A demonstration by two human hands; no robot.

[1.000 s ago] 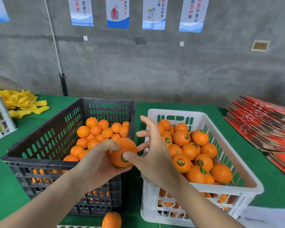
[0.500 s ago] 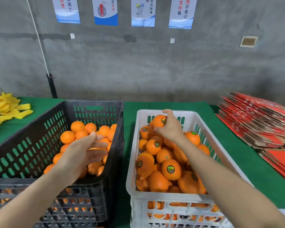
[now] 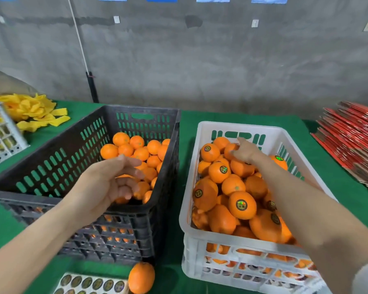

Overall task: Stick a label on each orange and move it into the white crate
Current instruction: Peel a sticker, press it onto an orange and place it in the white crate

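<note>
The black crate (image 3: 51, 162) on the left holds several unlabelled oranges (image 3: 140, 153). My left hand (image 3: 106, 183) hovers over its near end, fingers loosely curled and holding nothing. The white crate (image 3: 238, 126) on the right is piled with labelled oranges (image 3: 241, 205). My right hand (image 3: 248, 153) reaches to the far end of that pile, with thumb and fingers around an orange (image 3: 228, 148) lying on top. A sheet of round labels (image 3: 89, 283) lies at the near edge, and a loose orange (image 3: 141, 277) sits beside it.
Both crates stand on a green table (image 3: 187, 166) against a grey wall. Yellow foam nets (image 3: 36, 115) and a white grid crate (image 3: 0, 134) are at the far left. A stack of red flat cartons (image 3: 353, 141) lies at the right.
A second ago both hands held one orange between the crates. My right hand then carried it to the far end of the white crate, and my left hand moved over the black crate.
</note>
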